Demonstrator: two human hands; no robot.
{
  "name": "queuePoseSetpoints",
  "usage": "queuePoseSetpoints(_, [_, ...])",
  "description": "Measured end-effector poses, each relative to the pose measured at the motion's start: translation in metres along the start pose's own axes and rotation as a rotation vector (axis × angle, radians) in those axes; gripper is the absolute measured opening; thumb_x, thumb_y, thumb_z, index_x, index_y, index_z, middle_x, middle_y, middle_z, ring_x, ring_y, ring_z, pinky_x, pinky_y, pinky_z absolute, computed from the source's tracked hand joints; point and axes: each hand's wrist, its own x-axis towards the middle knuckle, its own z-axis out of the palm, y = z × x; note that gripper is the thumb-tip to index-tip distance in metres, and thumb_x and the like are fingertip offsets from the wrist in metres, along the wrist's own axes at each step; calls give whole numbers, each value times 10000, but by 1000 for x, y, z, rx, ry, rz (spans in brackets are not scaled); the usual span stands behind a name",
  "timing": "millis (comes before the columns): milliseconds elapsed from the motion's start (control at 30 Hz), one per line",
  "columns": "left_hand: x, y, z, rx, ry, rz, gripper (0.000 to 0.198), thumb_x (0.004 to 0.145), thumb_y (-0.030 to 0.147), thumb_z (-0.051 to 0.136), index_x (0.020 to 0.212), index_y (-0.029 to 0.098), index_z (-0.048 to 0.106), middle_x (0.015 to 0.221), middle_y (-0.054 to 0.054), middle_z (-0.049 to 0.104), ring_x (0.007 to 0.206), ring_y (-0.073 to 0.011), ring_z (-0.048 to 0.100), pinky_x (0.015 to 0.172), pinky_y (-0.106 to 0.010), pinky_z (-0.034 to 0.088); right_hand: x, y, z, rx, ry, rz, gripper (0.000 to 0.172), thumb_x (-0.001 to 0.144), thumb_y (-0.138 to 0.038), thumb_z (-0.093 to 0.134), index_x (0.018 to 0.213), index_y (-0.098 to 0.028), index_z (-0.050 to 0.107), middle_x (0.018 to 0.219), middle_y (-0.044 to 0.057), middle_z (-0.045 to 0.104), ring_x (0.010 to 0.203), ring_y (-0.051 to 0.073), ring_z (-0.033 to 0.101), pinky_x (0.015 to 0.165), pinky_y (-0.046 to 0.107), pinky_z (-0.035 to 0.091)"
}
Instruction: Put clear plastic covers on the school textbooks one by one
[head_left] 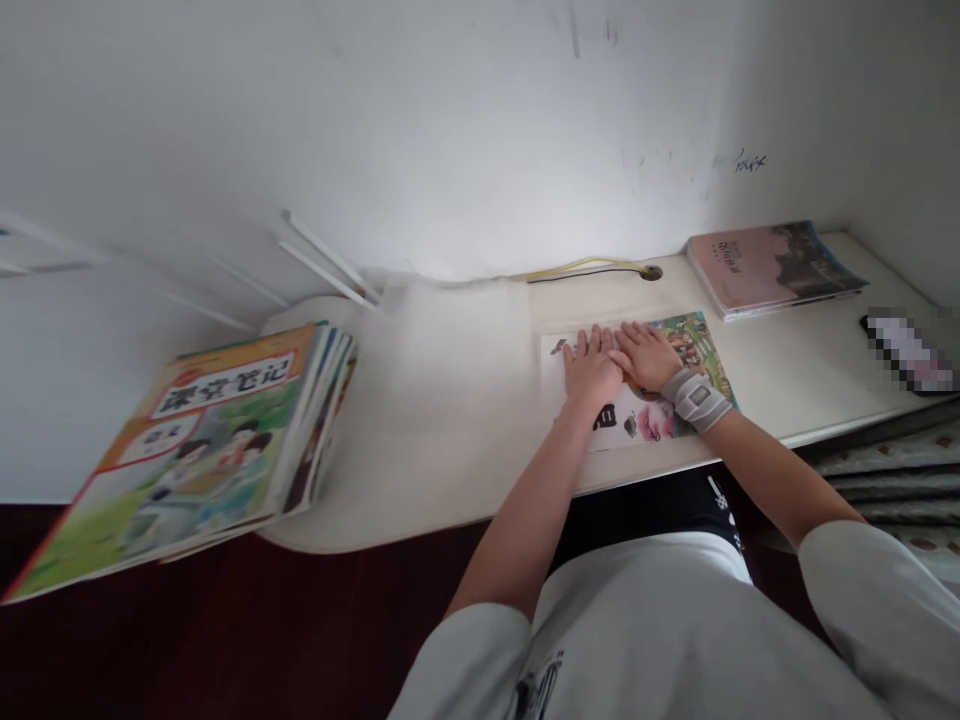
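A book with a colourful illustrated cover (649,423) lies flat on the pale desk, close to its front edge. Resting on its white left part is my left hand (594,365), fingers stretched out and pointing away from me. My right hand (649,357) lies flat on the cover beside it, fingers spread toward the upper left, touching the left thumb. A light wristband with a square face circles my right wrist. Both palms cover part of the cover's print and pictures.
A tall stack of textbooks (217,440) stands at the desk's left end. At the back right sits a pile of pink-covered books (757,268). A phone (909,350), partly pixelated, lies at the right. Thin cables (585,266) run along the wall into a desk hole (651,272).
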Motion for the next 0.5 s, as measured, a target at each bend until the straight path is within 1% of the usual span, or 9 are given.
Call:
queuePoseSetpoints(33, [1,-4,-1,-3,10,-10,558,913,344,182,1435,163,257,1513,-70,217,1386,-298,158,1100,-537,137,-3,7,0,-27,-17,17,585,938,-468,236,1371,-104,388,1454,134,339,1340,283,292,1081,445,211])
queuePoseSetpoints(100, [2,-13,-3,-9,22,-41,565,917,376,155,1433,175,265,1510,-59,228,1386,-293,163,1105,-525,135,-9,25,-2,-68,-37,64,607,930,-476,247,1393,-99,354,1471,141,300,1352,296,264,1082,455,204])
queuePoseSetpoints(200, [1,-28,-7,-22,8,-110,576,918,402,135,1436,184,255,1513,-60,218,1388,-283,160,1102,-525,149,-16,49,-7,-104,-47,145,624,923,-486,233,1402,-100,338,1471,138,299,1355,285,260,1087,447,203])
queuePoseSetpoints(300, [-2,-37,-10,-10,21,-164,575,917,395,135,1433,175,259,1510,-80,222,1386,-280,172,1088,-543,168,-25,68,-13,-121,-64,271,638,917,-492,219,1410,-100,318,1480,125,283,1362,264,250,1082,434,226])
queuePoseSetpoints(400, [-5,-33,-11,65,114,-163,567,918,363,156,1399,119,330,1480,-139,283,1379,-291,189,1092,-550,125,-29,77,-22,-144,-88,386,653,914,-486,224,1407,-67,309,1480,149,271,1359,271,254,1079,451,225])
queuePoseSetpoints(467, [-4,-20,-11,103,159,-114,559,917,344,174,1364,82,383,1469,-168,295,1383,-296,170,1097,-545,95,-25,70,-28,-177,-73,396,640,914,-464,252,1373,-31,356,1464,190,285,1355,293,258,1079,490,194])
queuePoseSetpoints(500, [-4,-11,-12,103,156,-81,555,917,339,178,1355,77,396,1470,-170,290,1385,-296,158,1097,-546,95,-21,63,-29,-185,-50,376,624,915,-449,261,1352,-21,384,1456,206,293,1353,302,259,1075,506,187])
